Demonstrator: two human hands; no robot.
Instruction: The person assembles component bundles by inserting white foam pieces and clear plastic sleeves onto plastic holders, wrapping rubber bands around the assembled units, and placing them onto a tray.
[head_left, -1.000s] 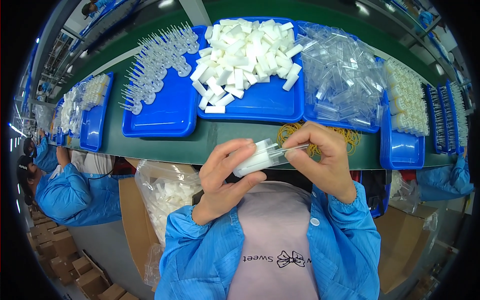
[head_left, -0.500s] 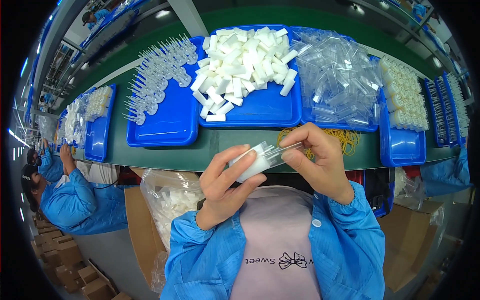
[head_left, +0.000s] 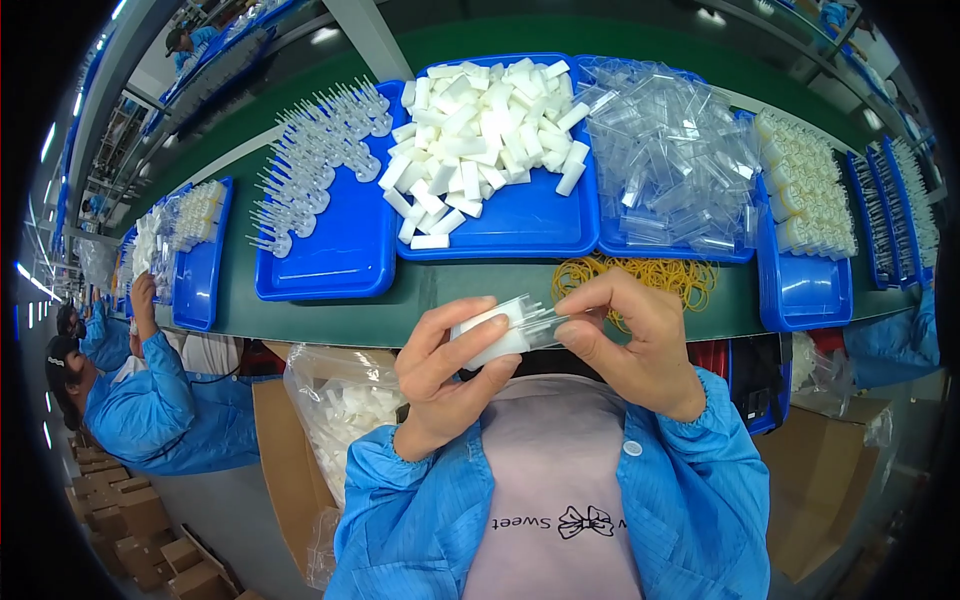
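Observation:
My left hand [head_left: 445, 365] is closed around a white block [head_left: 492, 345] held together with clear plastic pieces. Thin clear prongs [head_left: 540, 318] stick out from the block toward the right. At their outer end, my right hand [head_left: 640, 345] pinches with thumb and forefinger at a clear plastic piece [head_left: 548, 335], partly hidden by the fingers. Both hands are in front of the table's near edge, at chest height. Yellow rubber bands [head_left: 695, 283] lie on the table just beyond my right hand.
Blue trays line the green table [head_left: 440, 285]: clear pronged parts [head_left: 315, 160] at left, white blocks [head_left: 480, 130] in the middle, clear plastic sleeves [head_left: 670, 150] to their right, then banded bundles [head_left: 800, 180]. A co-worker [head_left: 165, 400] sits at left; cardboard boxes [head_left: 285, 440] flank me below.
The clear sleeve in my right fingers shows less of its length, and the bundle in my left hand has tilted flatter. The co-worker at left has raised an arm toward the trays.

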